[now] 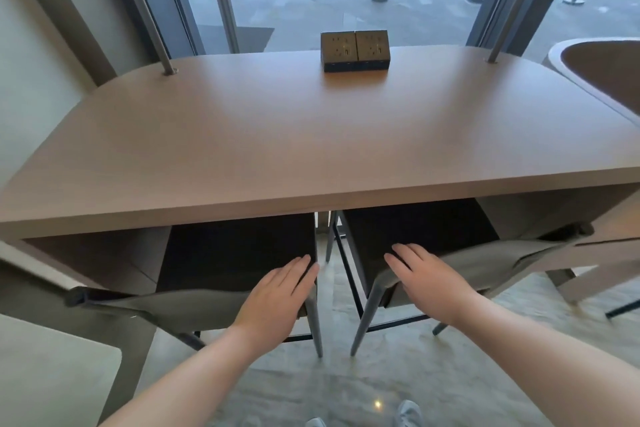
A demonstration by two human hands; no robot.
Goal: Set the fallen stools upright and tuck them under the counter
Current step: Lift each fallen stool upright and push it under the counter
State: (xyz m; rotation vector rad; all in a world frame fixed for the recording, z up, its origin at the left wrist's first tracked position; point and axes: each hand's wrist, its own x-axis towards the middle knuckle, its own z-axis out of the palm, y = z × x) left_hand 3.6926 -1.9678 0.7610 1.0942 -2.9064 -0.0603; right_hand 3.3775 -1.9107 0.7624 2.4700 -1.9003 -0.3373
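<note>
Two stools stand upright side by side, their dark seats partly under the brown wooden counter (pixel 311 135). The left stool (pixel 194 308) has a low grey backrest and dark seat. My left hand (pixel 277 295) rests flat on the right end of its backrest, fingers straight. The right stool (pixel 491 260) matches it. My right hand (pixel 426 281) lies flat on the left end of its grey backrest. Thin metal legs of both stools meet the floor between my arms.
A double socket box (pixel 355 50) sits at the counter's far edge. Two slanted metal posts (pixel 149 10) rise from the counter by the window. Another round table (pixel 602 73) is at right, a grey piece of furniture (pixel 45 374) at lower left. My shoes (pixel 408 414) show below.
</note>
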